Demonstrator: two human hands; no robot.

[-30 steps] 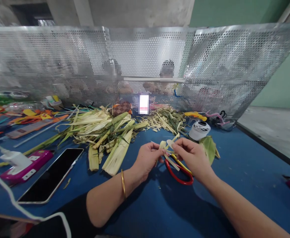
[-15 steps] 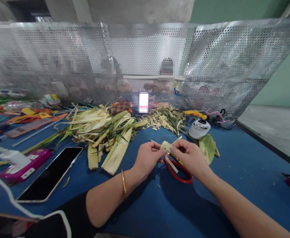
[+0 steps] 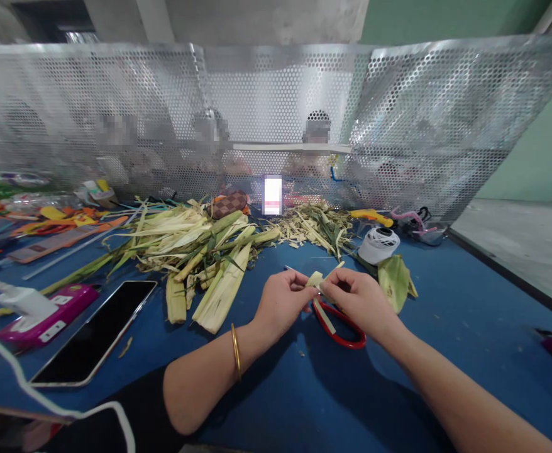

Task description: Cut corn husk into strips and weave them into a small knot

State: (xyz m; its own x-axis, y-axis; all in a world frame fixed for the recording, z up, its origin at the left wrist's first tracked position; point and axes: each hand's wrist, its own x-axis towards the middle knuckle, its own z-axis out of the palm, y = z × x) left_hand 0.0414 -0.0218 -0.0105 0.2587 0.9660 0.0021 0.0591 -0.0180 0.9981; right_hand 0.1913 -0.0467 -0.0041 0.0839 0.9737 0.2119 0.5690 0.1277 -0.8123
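Cream strip [image 3: 325,316], red scissor handles [image 3: 351,343], blue table [image 3: 469,333], brown checkered pouch [image 3: 229,205]

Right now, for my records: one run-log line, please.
left hand: pinching pale strip | right hand: at same strip | red-handled scissors: near both hands

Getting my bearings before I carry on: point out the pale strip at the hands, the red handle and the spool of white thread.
Pale strip [image 3: 325,316]: head view, on its loose lower length.
Red handle [image 3: 350,344]: head view, on the loop's near edge.
Spool of white thread [image 3: 378,248]: head view, on its wound side.
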